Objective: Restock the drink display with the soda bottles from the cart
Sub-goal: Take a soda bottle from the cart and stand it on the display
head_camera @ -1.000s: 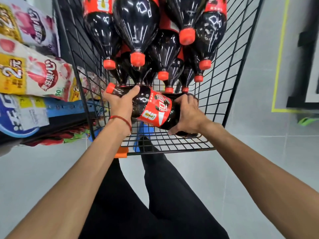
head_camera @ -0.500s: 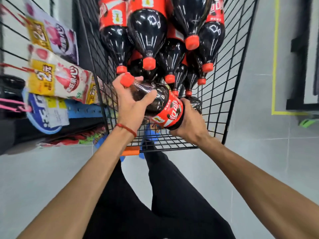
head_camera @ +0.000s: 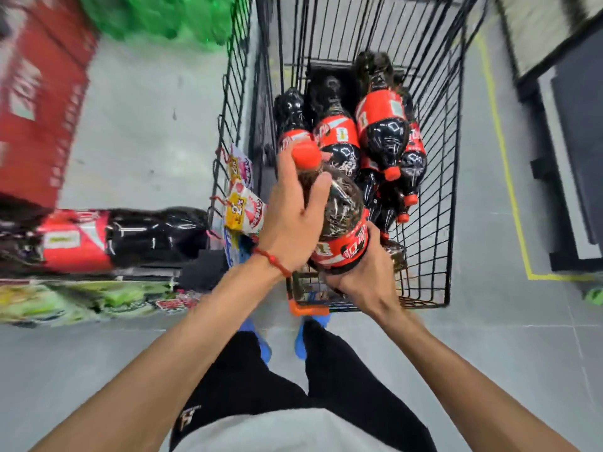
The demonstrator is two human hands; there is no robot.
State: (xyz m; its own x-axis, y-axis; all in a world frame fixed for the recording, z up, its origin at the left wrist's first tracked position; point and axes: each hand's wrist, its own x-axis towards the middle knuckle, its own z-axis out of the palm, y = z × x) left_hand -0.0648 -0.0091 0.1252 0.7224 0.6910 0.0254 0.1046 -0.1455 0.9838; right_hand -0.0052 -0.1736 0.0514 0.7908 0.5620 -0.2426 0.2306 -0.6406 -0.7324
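Red-capped soda bottle (head_camera: 339,223) is now cap-up, not sideways, lifting clear of cart (head_camera: 424,303); left hand (head_camera: 290,223) fingers clamped on neck, right hand (head_camera: 362,282) gripping base, display next.

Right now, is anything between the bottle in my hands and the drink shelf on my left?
Yes: the wire panel hung with snack packets stands between the held bottle and that shelf.

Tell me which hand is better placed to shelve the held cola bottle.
Left, probably: the left hand grips the cola bottle by the neck and is nearer the displayed bottle; the right hand only cups its base.
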